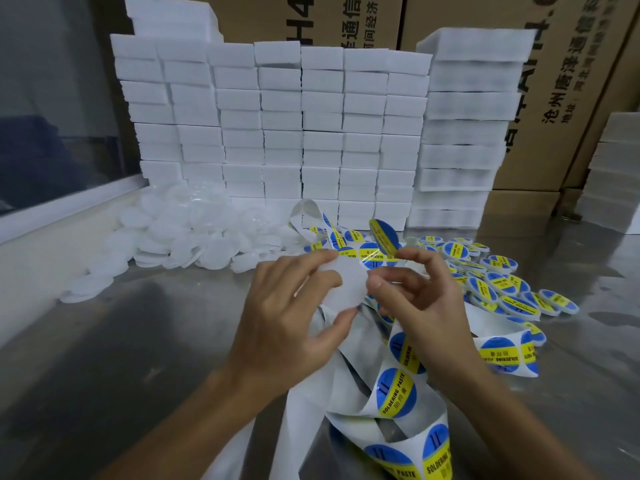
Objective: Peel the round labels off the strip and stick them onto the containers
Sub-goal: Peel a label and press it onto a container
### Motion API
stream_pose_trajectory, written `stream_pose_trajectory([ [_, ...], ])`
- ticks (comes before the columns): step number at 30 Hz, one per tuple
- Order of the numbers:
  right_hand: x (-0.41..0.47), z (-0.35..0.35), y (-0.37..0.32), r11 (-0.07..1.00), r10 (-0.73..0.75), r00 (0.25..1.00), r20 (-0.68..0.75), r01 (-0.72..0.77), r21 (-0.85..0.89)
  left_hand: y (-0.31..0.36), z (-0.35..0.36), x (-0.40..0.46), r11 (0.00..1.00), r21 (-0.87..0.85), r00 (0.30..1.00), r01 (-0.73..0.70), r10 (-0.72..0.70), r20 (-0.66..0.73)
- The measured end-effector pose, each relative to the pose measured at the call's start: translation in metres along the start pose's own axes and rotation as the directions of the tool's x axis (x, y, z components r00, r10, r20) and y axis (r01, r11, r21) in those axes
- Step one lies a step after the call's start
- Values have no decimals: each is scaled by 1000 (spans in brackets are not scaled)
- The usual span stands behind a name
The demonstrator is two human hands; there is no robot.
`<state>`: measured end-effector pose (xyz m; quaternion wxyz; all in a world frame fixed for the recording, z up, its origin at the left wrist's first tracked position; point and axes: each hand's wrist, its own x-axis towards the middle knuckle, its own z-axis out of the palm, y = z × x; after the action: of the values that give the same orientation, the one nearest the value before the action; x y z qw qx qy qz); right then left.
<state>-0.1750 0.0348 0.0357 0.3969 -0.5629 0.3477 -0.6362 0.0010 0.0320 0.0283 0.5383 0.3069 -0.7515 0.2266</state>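
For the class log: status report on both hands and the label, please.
Right hand pinches peeled label. Left hand holds blank container with strip. Nothing in the way.

Bare left hand (284,317) and right hand (415,303), forearms unsleeved.

You're at a shiny steel tabletop (121,341) w/ soft glare. Beyond your hands: stacked white foam blocks (277,133), cardboard cartons (571,81) behind w/ printed text. Far left of your hands: glass window (52,98), pale frame.

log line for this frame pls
right hand: pinching peeled label | left hand: holding container, strip | label not yet stuck
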Motion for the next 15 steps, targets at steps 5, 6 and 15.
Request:
stream_pose_trajectory([
  [5, -4, 7, 2, 998, -4, 991, 134, -5, 66, 6, 2, -2, 1000, -10, 998, -1, 2, 57],
  [6, -5, 7, 2, 998, -3, 991, 135, -6, 67, 6, 2, -3, 999, -44, 997, 23, -20, 71],
  [15, -3, 5, 1, 999, -3, 997, 82, -1, 45, 0, 0, 8, 48, -681, 520, 731, -686, 509],
])
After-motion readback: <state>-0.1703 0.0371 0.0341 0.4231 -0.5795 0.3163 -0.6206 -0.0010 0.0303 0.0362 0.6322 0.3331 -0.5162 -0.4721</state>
